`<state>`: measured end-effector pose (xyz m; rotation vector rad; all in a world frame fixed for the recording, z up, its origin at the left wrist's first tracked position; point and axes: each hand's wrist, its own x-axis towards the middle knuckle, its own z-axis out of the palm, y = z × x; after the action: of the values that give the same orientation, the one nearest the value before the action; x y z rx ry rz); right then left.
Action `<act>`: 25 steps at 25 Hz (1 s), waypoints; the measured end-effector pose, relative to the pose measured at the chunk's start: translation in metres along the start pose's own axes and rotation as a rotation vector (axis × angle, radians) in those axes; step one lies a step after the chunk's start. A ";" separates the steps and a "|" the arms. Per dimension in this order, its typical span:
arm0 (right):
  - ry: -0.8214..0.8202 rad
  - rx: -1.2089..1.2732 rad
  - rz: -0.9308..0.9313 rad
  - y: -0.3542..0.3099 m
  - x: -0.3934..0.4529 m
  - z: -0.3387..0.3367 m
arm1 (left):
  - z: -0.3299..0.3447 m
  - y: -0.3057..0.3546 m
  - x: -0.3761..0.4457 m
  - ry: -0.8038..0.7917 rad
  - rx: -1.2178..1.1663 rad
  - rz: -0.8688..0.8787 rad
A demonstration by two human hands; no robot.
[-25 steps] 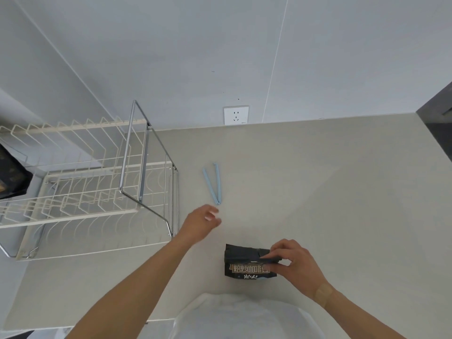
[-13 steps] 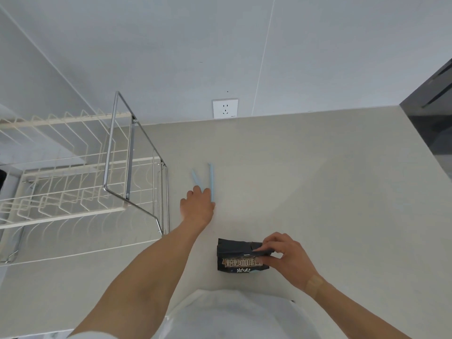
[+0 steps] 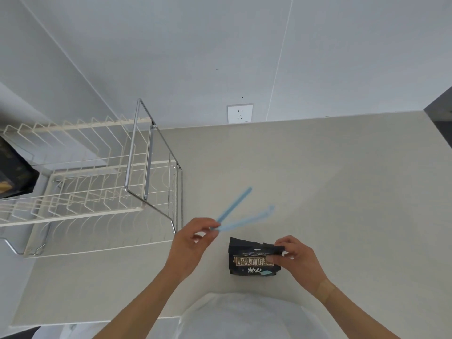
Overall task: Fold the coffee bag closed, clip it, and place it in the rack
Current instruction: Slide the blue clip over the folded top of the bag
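Note:
A small black coffee bag (image 3: 252,259) with gold lettering lies on the beige counter near me, its top folded over. My right hand (image 3: 297,259) pinches the folded top edge at the bag's right side. My left hand (image 3: 195,237) holds a light blue bag clip (image 3: 241,216) by its hinged end, lifted off the counter just left of and above the bag. The clip's two arms are spread apart in a V and look blurred. The white wire rack (image 3: 80,192) with a chrome frame stands at the left.
A dark bag (image 3: 13,172) sits at the rack's far left end. A white wall socket (image 3: 240,113) is on the back wall. The counter (image 3: 342,192) stretches right to a dark edge (image 3: 440,113). My white shirt fills the bottom.
My left hand reached the clip on the counter, took hold of it and lifted it toward the bag, with the clip swung round. My right hand kept holding the fold.

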<state>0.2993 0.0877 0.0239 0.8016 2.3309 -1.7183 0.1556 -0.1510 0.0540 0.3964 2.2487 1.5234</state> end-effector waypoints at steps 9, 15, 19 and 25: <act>0.031 0.102 0.003 0.003 0.001 0.005 | 0.002 0.003 -0.030 -0.080 -0.054 -0.019; 0.024 0.072 -0.030 0.006 0.001 0.005 | 0.021 0.000 -0.030 -0.042 -0.119 -0.186; 0.032 0.090 -0.032 0.004 -0.003 0.007 | 0.029 0.001 -0.030 -0.050 -0.160 -0.193; 0.038 0.096 -0.033 0.003 -0.001 0.007 | 0.032 -0.001 -0.027 -0.048 -0.139 -0.193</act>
<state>0.3001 0.0815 0.0192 0.8224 2.3144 -1.8567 0.1947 -0.1373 0.0466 0.1682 2.0634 1.5407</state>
